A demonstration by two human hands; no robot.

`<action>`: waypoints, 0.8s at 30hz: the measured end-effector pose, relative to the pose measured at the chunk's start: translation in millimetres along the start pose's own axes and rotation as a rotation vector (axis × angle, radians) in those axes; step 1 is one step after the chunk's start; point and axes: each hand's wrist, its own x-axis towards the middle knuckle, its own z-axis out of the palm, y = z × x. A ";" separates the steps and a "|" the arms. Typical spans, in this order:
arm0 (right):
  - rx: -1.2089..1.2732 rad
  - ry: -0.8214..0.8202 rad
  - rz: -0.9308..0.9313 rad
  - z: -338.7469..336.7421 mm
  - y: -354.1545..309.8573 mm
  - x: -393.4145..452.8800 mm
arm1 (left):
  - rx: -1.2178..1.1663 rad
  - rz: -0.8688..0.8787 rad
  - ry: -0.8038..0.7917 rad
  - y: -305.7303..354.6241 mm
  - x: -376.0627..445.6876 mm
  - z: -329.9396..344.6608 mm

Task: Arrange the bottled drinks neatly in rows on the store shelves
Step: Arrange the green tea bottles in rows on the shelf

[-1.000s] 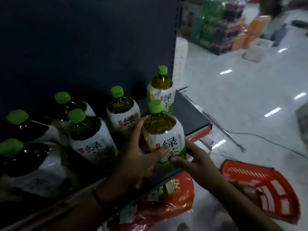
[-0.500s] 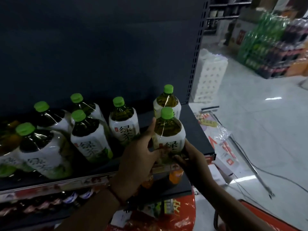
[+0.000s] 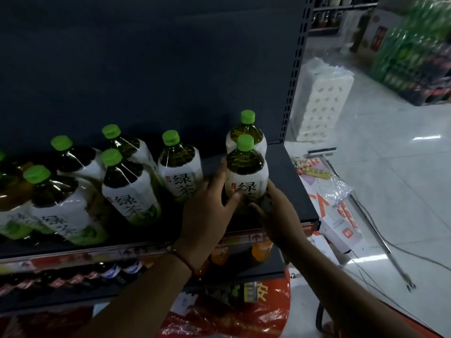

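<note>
Several green-capped green tea bottles stand on the dark shelf [image 3: 290, 191]. The front right bottle [image 3: 246, 172] is held between both my hands. My left hand [image 3: 207, 208] wraps its left side, thumb across the label. My right hand [image 3: 275, 215] grips its lower right side. Right behind it stands another bottle [image 3: 246, 132]. To the left stand a single bottle [image 3: 179, 164], a pair in front-and-back [image 3: 127, 186], and more bottles [image 3: 58, 203] toward the left edge.
A lower shelf [image 3: 258, 272] holds orange-capped drinks [image 3: 262, 250] and dark bottles. Red bags [image 3: 231, 313] lie on the floor below. Cartons and plastic wrap [image 3: 336, 211] lie right of the shelf end, with a cable across the white floor. Stacked drink packs [image 3: 415, 57] stand far right.
The camera has swung upward and left, showing more of the shelf. Both hands stay on the front right bottle, which now stands farther back, close in front of the rear bottle.
</note>
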 end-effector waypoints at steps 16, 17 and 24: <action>-0.534 -0.768 -0.372 115.7 -60.6 -122.7 | 0.320 -0.266 -0.154 -131.9 -236.9 -114.0; -0.509 -0.824 -0.406 134.2 -64.1 -127.5 | 0.333 -0.311 -0.148 -139.1 -253.9 -126.0; -0.447 -1.066 -0.562 279.6 -136.8 -182.2 | 0.391 -0.676 -0.051 -200.0 -380.6 -222.3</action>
